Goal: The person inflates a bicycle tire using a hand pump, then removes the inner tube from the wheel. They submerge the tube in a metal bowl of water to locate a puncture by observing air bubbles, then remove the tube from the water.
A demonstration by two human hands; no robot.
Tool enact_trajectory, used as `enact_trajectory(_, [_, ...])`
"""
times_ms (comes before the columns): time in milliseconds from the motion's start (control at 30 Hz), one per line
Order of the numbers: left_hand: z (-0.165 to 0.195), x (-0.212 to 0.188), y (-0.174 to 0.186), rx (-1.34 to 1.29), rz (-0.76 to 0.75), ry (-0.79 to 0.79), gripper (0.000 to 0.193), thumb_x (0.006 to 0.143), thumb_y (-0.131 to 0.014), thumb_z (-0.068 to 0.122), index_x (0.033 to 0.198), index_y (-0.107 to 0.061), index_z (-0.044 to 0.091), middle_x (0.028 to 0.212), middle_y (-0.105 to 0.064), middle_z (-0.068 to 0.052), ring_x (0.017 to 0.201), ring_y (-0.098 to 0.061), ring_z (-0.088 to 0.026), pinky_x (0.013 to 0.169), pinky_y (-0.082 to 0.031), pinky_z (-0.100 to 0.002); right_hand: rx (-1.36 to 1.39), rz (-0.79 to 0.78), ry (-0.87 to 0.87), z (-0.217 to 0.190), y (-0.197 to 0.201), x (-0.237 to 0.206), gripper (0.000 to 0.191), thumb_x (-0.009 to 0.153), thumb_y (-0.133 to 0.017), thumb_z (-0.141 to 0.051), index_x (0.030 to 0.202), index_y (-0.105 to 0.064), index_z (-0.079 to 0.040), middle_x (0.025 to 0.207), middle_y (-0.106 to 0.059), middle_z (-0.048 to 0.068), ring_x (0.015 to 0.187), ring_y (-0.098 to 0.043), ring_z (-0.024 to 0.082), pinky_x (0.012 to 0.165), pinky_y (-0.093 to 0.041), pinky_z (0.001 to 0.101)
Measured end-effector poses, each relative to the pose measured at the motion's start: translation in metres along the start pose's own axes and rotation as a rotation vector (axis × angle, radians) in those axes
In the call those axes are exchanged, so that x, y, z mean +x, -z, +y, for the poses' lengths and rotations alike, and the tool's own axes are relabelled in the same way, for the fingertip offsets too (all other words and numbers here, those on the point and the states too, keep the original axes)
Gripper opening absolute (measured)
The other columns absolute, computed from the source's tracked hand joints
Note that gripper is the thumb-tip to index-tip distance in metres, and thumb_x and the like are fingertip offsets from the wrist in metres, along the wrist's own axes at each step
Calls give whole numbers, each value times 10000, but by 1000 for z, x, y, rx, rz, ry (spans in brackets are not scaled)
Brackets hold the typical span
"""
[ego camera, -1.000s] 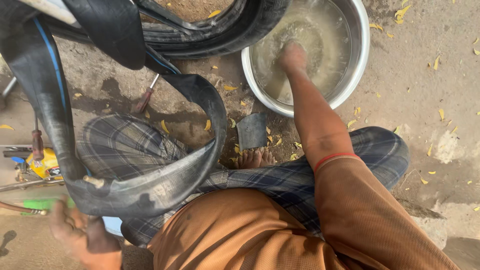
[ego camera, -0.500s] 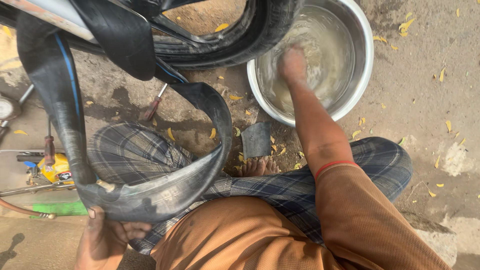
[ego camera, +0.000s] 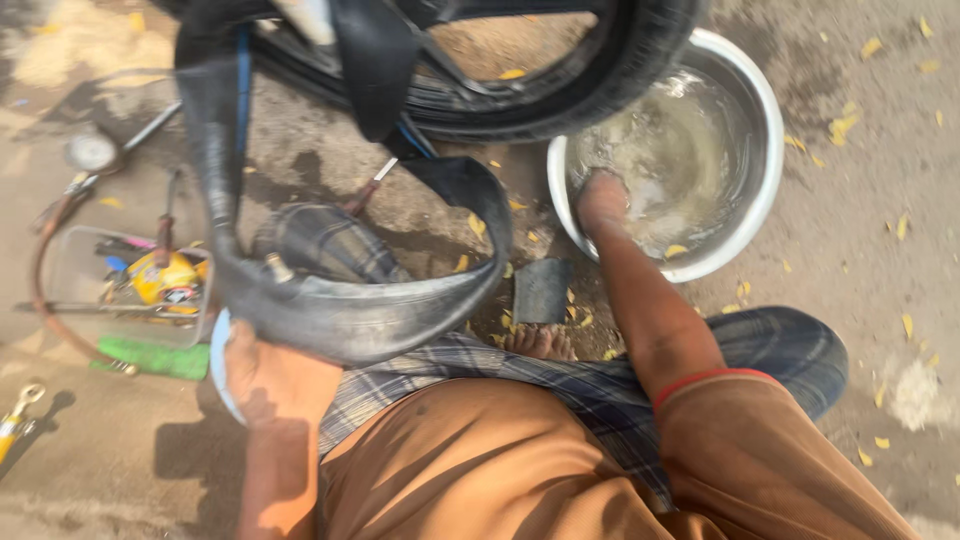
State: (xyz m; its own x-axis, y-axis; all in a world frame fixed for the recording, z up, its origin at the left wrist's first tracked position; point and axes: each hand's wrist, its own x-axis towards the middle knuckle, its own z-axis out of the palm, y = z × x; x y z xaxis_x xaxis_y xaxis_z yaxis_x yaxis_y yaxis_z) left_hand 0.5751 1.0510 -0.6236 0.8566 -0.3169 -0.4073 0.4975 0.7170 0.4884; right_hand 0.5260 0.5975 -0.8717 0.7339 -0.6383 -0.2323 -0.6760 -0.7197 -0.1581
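Looping down from the tyre [ego camera: 560,95] at the top of the view, the black inner tube [ego camera: 350,310] hangs in a wide curve and sags across the person's lap, its small brass valve [ego camera: 277,267] poking up near the left bend. The left hand [ego camera: 270,375] is closed around the tube's lowest stretch, fingers wrapped under the rubber. The right hand [ego camera: 603,200] reaches forward into the steel basin [ego camera: 765,190], dipped at the near edge of the cloudy water (whether its fingers are curled or spread cannot be told, since the water and blur hide them). Between the two arms, a dark square rubber patch [ego camera: 541,290] lies on the ground just beside a bare foot [ego camera: 540,342], with yellow leaves scattered around. Farther left sits a clear plastic tray [ego camera: 75,260] of small tools, a green strip [ego camera: 150,357] just beside it, and a round pressure gauge [ego camera: 92,153] on a hose lies beyond.
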Motion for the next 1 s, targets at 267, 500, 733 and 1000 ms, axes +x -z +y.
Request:
enact_trajectory(267, [5,10,32,-58,-40,99,764,886,-790,384,1535,-475,132,1537,-543,-54,1445,-481,-283,1238,-327,-553,701,-513,-96,-3,37,28,216,873,-656,-11,1087,-688,-5,916,-703,191,828,-680,275,685,-523,378])
enact_trajectory(500, [8,3,43,18,-115,7,712,905,-816,347,1524,-521,160,1522,-572,-20,1456,-510,-261,1281,-344,-557,1630,-748,-225,30,91,24,208,939,-639,69,1143,-650,31,1005,-694,149,882,-711,257,825,-649,376])
enact_trajectory(733, [10,-2,56,-38,-65,55,682,931,-808,323,1532,-531,156,1516,-584,-32,1439,-515,-259,1250,-355,-579,1839,-670,-212,27,104,16,316,903,-621,92,1213,-656,41,1174,-712,200,1096,-734,318,969,-631,394])
enact_trajectory(1000, [9,-3,61,-6,-54,43,705,931,-796,328,1554,-515,155,1526,-579,-34,1440,-520,-253,1255,-356,-555,2106,-92,-384,42,97,21,325,917,-570,187,1206,-608,42,1140,-671,264,1033,-728,350,959,-652,428])
